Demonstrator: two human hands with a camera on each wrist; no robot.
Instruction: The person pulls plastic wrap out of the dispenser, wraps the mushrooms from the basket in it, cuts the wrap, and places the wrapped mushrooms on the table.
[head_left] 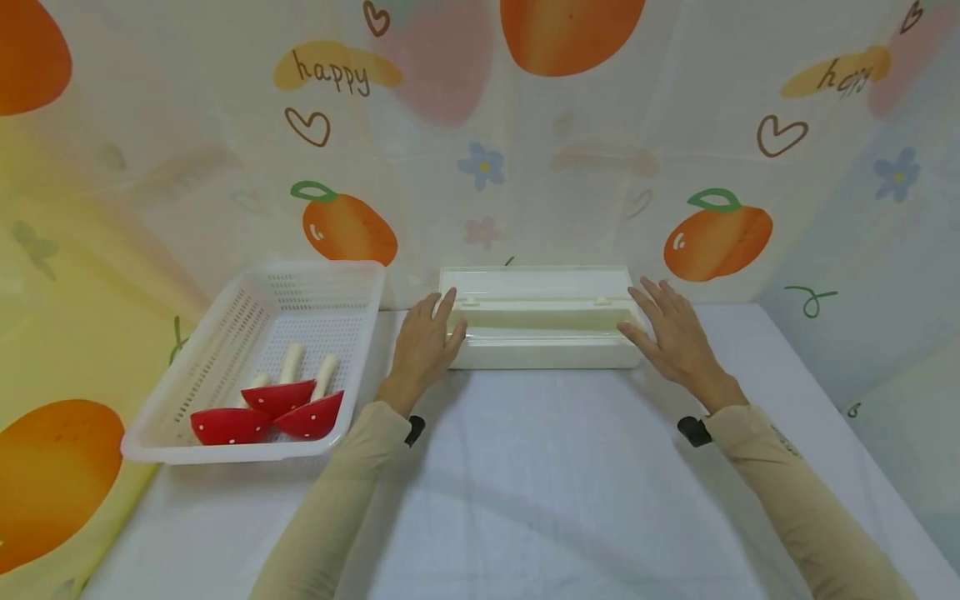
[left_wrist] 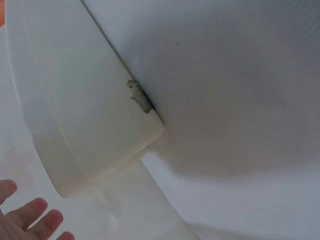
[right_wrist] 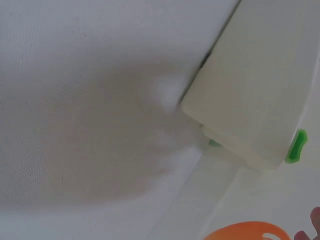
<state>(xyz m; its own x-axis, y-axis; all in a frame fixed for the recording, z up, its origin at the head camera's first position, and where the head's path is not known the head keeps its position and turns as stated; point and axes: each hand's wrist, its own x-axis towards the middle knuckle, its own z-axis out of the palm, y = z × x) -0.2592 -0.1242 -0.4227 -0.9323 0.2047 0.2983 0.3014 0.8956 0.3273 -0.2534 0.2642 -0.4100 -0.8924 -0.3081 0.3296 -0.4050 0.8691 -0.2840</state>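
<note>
A: What sits between the person's two hands?

B: One long cream plastic box (head_left: 542,327) with its lid standing open, at the far middle of the white cloth-covered table (head_left: 540,483), just against the fruit-printed backdrop (head_left: 600,167). The left hand (head_left: 423,346) lies with straight fingers against the box's left end; the right hand (head_left: 671,333) lies flat and spread against its right end. Neither hand curls round anything.

A: And what else is there, counted?

B: One white perforated plastic basket (head_left: 225,333) on the left of the table, near the left hand but apart from it. Inside lie three red toy mushrooms with white dots and pale stems (head_left: 279,406), caps towards the near side, touching one another.

A: Anything on the box itself?

B: The right wrist view shows one small green tab (right_wrist: 296,147) at its end.
</note>
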